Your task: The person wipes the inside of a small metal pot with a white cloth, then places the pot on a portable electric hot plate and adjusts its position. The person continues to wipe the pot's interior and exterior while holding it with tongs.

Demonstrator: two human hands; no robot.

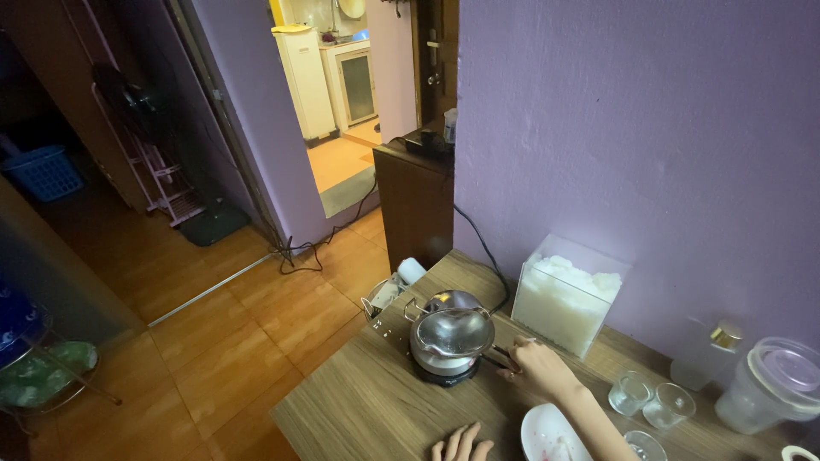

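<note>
L hand [462, 445] at near edge of brown wood-grain table [359, 410]: fingers flat on the top, loosely spread, holding nothing. Just right of it, white round dish [547, 431] w/ pinkish smears. R hand [536, 365] reaches left, fingers closed around dark handle [497, 353] of shiny steel pouring pot [452, 333]. Pot sits on small black hotplate [442, 372], mid-table, left of R hand.

Judgement: thin metal pot, rigid, light when empty; contents not visible. Probably hot on the walls, smooth and slippery; take by handle only, keep level.

Right: small clear glass cups [649, 399], fragile. Farther: clear square box of white flakes [565, 299] against purple wall [641, 128].
</note>
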